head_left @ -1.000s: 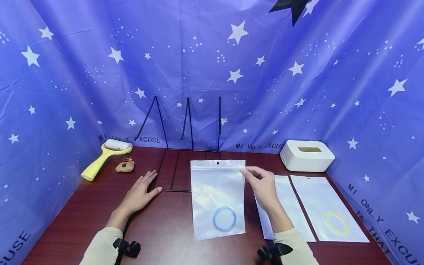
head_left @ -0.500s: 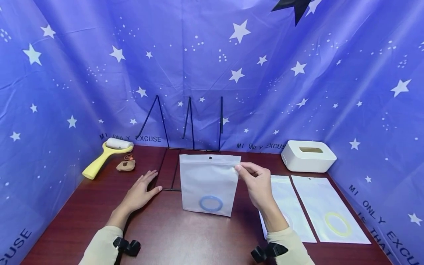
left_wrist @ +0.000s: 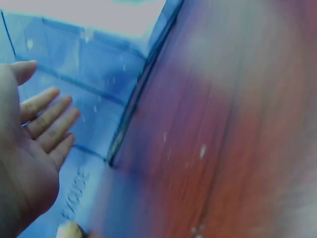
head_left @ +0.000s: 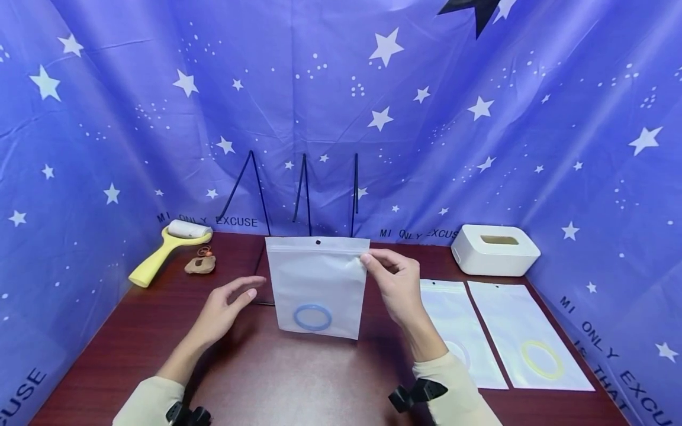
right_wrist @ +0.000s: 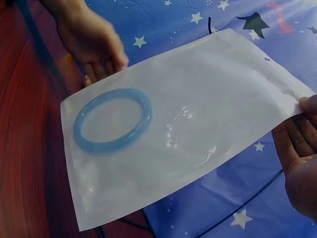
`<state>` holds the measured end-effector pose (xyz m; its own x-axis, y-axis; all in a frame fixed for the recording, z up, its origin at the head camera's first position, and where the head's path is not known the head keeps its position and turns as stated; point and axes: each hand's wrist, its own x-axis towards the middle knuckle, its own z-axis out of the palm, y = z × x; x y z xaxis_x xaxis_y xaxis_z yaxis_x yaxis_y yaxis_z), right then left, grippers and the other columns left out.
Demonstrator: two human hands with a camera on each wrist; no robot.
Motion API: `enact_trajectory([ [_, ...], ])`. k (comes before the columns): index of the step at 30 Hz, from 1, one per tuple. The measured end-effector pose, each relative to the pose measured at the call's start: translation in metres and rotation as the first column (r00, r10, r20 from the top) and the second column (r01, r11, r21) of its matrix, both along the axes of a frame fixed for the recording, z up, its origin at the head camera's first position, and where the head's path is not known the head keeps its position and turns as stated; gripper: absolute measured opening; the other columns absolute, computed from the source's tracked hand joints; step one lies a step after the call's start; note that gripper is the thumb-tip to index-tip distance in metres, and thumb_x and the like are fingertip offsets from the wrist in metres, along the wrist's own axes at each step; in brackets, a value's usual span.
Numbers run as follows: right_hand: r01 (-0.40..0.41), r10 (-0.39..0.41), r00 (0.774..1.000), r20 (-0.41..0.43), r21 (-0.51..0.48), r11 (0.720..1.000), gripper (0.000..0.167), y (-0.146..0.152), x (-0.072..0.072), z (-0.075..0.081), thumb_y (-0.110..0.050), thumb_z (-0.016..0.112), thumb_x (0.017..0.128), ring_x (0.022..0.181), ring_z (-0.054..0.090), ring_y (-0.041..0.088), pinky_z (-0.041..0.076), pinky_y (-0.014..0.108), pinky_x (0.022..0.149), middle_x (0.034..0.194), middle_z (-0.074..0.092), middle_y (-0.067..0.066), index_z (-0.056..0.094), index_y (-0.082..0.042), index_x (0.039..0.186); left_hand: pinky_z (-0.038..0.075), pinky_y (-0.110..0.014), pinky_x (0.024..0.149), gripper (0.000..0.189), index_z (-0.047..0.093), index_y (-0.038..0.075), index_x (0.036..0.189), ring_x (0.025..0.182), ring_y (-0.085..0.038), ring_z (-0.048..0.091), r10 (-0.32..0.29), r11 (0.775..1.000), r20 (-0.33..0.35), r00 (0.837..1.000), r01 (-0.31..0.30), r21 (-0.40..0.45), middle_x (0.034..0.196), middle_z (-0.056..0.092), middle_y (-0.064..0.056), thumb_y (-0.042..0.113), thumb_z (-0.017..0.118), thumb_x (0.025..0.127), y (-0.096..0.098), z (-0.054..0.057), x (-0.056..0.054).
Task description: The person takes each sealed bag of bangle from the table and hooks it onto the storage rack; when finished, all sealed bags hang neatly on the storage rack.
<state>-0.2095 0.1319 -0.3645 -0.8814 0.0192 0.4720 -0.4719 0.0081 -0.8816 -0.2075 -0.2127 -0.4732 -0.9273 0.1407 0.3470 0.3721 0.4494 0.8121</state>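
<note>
My right hand (head_left: 395, 287) pinches the upper right edge of a white zip bag (head_left: 319, 278) between thumb and fingers. A blue ring (head_left: 312, 318), bangle-like, shows through near the bag's bottom; in the right wrist view the blue ring (right_wrist: 113, 120) lies inside the clear front. The bag hangs nearly upright above the table. Just left of it my left hand (head_left: 224, 305) is raised with fingers extended, holding nothing; in the left wrist view its fingers (left_wrist: 52, 116) are spread loosely. Behind the bag stands a black wire rack (head_left: 262, 195) with three upright prongs, its base mostly hidden.
Two more white zip bags lie at the right, one with a yellow ring (head_left: 542, 359), the other with a pale ring (head_left: 457, 353) partly behind my forearm. A white tissue box (head_left: 495, 251) stands at the back right. A yellow lint roller (head_left: 170, 248) and a small brown pouch (head_left: 200, 264) lie left.
The bag has moved left and away from me, over the rack's base, and tilted more upright. My left hand has lifted off the rack's front corner towards the bag.
</note>
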Motion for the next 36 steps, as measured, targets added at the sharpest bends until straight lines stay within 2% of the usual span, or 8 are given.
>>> enact_trajectory([
  [2, -0.012, 0.012, 1.0, -0.002, -0.007, 1.0, 0.016, -0.004, -0.001, 0.001, 0.002, 0.073, 0.091, 0.073, 0.066, -0.002, 0.055, 0.016, 0.069, 0.078, 0.076, -0.015, 0.075, 0.014, 0.102, 0.046, -0.01, 0.098, 0.028, 0.07, 0.013, 0.131, 0.123, 0.001, 0.062, -0.05, 0.997, -0.009, 0.999, 0.05, 0.063, 0.13, 0.073, -0.009, 0.015, 0.057, 0.106, 0.005, 0.007, 0.009],
  [5, -0.029, 0.029, 1.0, -0.006, -0.016, 0.999, 0.017, -0.011, -0.003, 0.002, 0.003, 0.072, 0.091, 0.074, 0.067, -0.002, 0.057, 0.016, 0.071, 0.079, 0.076, -0.015, 0.074, 0.015, 0.103, 0.052, -0.013, 0.093, 0.025, 0.071, 0.01, 0.127, 0.115, 0.007, 0.063, -0.056, 0.989, -0.003, 0.998, 0.056, 0.138, 0.124, 0.075, -0.011, 0.014, 0.06, 0.105, 0.012, 0.014, 0.021],
  [9, -0.034, 0.034, 0.999, -0.009, -0.004, 0.999, 0.016, -0.019, -0.005, 0.003, 0.001, 0.072, 0.091, 0.073, 0.065, -0.002, 0.055, 0.015, 0.069, 0.079, 0.076, -0.016, 0.075, 0.013, 0.103, 0.057, -0.016, 0.083, 0.021, 0.074, 0.006, 0.119, 0.099, 0.004, 0.07, -0.004, 0.982, 0.023, 1.0, 0.0, 0.189, 0.111, 0.078, -0.013, 0.013, 0.067, 0.101, 0.019, 0.02, 0.029],
  [15, -0.052, 0.052, 0.998, -0.023, 0.011, 0.999, 0.014, -0.03, -0.006, 0.004, -0.002, 0.074, 0.092, 0.073, 0.063, -0.001, 0.051, 0.015, 0.065, 0.08, 0.075, -0.015, 0.077, 0.008, 0.101, 0.056, -0.015, 0.078, 0.018, 0.077, 0.003, 0.109, 0.089, 0.002, 0.071, 0.099, 0.977, 0.079, 0.992, -0.112, 0.18, 0.099, 0.08, -0.005, 0.017, 0.073, 0.098, 0.018, 0.025, 0.033],
  [20, -0.094, 0.094, 0.994, -0.05, 0.008, 0.996, 0.014, -0.044, -0.007, 0.006, -0.001, 0.075, 0.091, 0.074, 0.065, 0.001, 0.053, 0.017, 0.067, 0.082, 0.076, -0.011, 0.077, 0.009, 0.101, 0.057, -0.014, 0.078, 0.02, 0.075, 0.001, 0.107, 0.087, -0.006, 0.075, 0.128, 0.976, 0.085, 0.988, -0.14, 0.166, 0.094, 0.079, 0.002, 0.018, 0.071, 0.099, 0.008, 0.028, 0.035],
  [26, -0.133, 0.134, 0.988, -0.073, 0.017, 0.991, 0.014, -0.062, -0.008, 0.008, -0.001, 0.074, 0.091, 0.075, 0.066, 0.002, 0.054, 0.018, 0.068, 0.089, 0.077, 0.022, 0.078, 0.008, 0.102, 0.054, -0.012, 0.076, 0.018, 0.076, 0.002, 0.107, 0.084, 0.003, 0.071, 0.221, 0.966, 0.045, 0.974, -0.225, 0.124, 0.09, 0.076, 0.017, 0.018, 0.072, 0.098, -0.009, 0.034, 0.039],
  [28, -0.14, 0.141, 0.987, -0.072, 0.019, 0.99, 0.014, -0.068, -0.009, 0.008, -0.002, 0.074, 0.092, 0.075, 0.066, 0.002, 0.054, 0.018, 0.068, 0.091, 0.075, 0.028, 0.078, 0.007, 0.102, 0.054, -0.011, 0.075, 0.019, 0.076, 0.002, 0.108, 0.084, 0.005, 0.07, 0.251, 0.961, 0.029, 0.968, -0.252, 0.115, 0.089, 0.074, 0.022, 0.017, 0.073, 0.098, -0.016, 0.035, 0.039],
  [36, -0.155, 0.156, 0.985, -0.069, 0.02, 0.988, 0.014, -0.098, -0.016, 0.005, -0.005, 0.075, 0.092, 0.077, 0.067, 0.001, 0.055, 0.018, 0.07, 0.092, 0.077, 0.026, 0.079, 0.004, 0.103, 0.054, -0.01, 0.073, 0.023, 0.074, -0.003, 0.113, 0.077, 0.0, 0.074, 0.325, 0.935, 0.016, 0.946, -0.323, 0.142, 0.084, 0.072, 0.027, 0.014, 0.073, 0.097, -0.045, 0.032, 0.038],
])
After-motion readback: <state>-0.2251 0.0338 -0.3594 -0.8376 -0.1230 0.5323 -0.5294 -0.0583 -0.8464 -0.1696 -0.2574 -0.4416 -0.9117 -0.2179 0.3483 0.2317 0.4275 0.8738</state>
